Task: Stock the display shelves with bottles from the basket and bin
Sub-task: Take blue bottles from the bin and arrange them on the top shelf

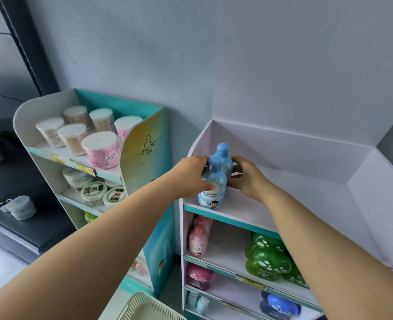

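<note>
Two blue bottles with blue caps stand at the left front of the white display's top shelf (283,204). My left hand (191,174) grips the front blue bottle (212,188) around its shoulder. Just behind it is the rear blue bottle (224,158), and my right hand (246,176) is curled against its right side; whether it grips is unclear. Pink bottles (197,239) and green bottles (267,259) sit on the shelf below. The rim of a pale basket (142,306) shows at the bottom edge.
A teal display (144,144) to the left holds cotton-swab tubs (101,148) and cream jars (94,192). Lower shelves of the white unit carry a dark pink bottle (197,276) and blue bottles (278,306). A dark counter (18,181) lies at far left.
</note>
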`<act>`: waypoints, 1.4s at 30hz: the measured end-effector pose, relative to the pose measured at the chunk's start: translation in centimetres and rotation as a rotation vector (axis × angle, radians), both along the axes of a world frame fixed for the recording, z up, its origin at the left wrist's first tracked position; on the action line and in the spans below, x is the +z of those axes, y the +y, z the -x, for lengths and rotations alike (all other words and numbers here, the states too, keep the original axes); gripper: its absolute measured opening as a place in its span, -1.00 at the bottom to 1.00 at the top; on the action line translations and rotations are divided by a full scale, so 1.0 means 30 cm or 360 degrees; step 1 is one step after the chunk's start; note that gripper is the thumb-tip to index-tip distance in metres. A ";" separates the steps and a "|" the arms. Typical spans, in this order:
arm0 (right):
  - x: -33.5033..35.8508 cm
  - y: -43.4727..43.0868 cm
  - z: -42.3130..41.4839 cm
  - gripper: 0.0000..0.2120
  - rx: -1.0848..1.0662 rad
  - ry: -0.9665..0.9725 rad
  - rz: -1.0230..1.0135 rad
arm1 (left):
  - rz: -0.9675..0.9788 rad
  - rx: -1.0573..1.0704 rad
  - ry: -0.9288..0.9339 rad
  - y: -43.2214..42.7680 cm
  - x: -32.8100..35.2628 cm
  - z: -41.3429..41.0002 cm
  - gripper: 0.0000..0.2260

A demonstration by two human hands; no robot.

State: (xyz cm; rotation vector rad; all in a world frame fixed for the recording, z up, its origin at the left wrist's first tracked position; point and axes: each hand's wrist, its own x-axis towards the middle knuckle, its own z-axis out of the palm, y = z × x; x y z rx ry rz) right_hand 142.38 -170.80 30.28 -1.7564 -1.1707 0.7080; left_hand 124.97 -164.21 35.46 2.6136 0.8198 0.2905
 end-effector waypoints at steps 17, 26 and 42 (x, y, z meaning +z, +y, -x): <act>-0.046 -0.264 0.164 -0.65 -0.0374 -0.1114 -0.0928 | -0.0239 0.0418 -0.0850 -0.163 -0.203 0.193 -0.56; -0.342 -0.272 0.544 -0.59 0.0322 -0.1007 -0.0649 | -0.0216 0.0654 -0.0448 -0.213 -0.602 0.655 -0.57; -1.196 -0.033 1.471 -0.47 0.1133 -0.0792 0.0305 | 0.0486 0.1862 -0.0154 -0.332 -1.357 1.792 -0.53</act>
